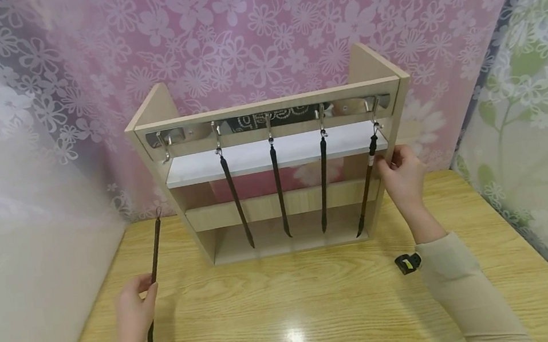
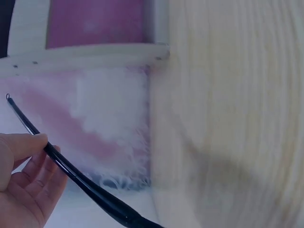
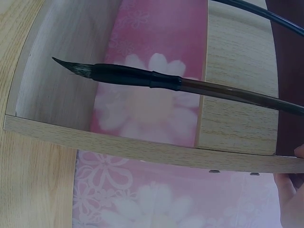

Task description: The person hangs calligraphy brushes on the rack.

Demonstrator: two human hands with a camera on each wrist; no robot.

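Note:
My left hand [image 1: 133, 308] pinches a dark writing brush [image 1: 156, 250] between thumb and fingers, left of the wooden rack. Its hanging loop points up and its tip down; in the left wrist view the brush [image 2: 71, 171] runs diagonally past the fingers. On the right, my right hand [image 1: 405, 179] grips the edge of the rack's side panel [image 3: 142, 151], with thumb and fingers on either side. Closest to that hand hangs a brown-handled brush [image 1: 369, 173], bristles downward. Three more dark brushes, one being the middle brush [image 1: 279, 193], hang from hooks to its left.
The rack's leftmost hook [image 1: 164, 145] carries no brush. A white shelf [image 1: 251, 155] crosses the rack behind the brushes. The rack stands on a wood-grain table [image 1: 271, 304], before a pink flowered backdrop [image 1: 255, 29]. Black devices [image 1: 408, 263] are worn at both wrists.

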